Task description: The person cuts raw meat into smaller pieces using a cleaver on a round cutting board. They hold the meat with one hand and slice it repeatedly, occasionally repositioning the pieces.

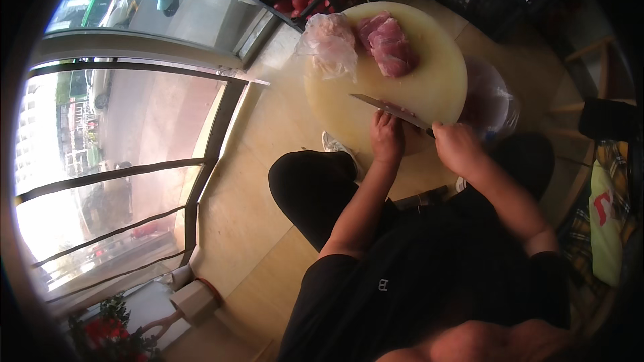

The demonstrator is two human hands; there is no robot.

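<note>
A round, pale yellow cutting board (332, 105) lies before me. My right hand (458, 150) grips the dark handle of a kitchen knife (375, 102), whose blade points to the left across the board. Just below the blade, the fingertips of my left hand (388, 136) are bent over the board's near part; a strip of meat shows beside the blade, and how much of it the fingers hold is hidden. Pieces of raw red meat (390, 45) rest on the far part. Left of them sits a clear plastic bag (329, 42) with pale pink contents.
Black plastic crates (282, 14) stand beyond the board, one with red round items. A plastic bag (495, 95) lies right of the board. On the left are a glass door (211, 158) and its frame. Cardboard boxes and red flowers (108, 329) are at lower left.
</note>
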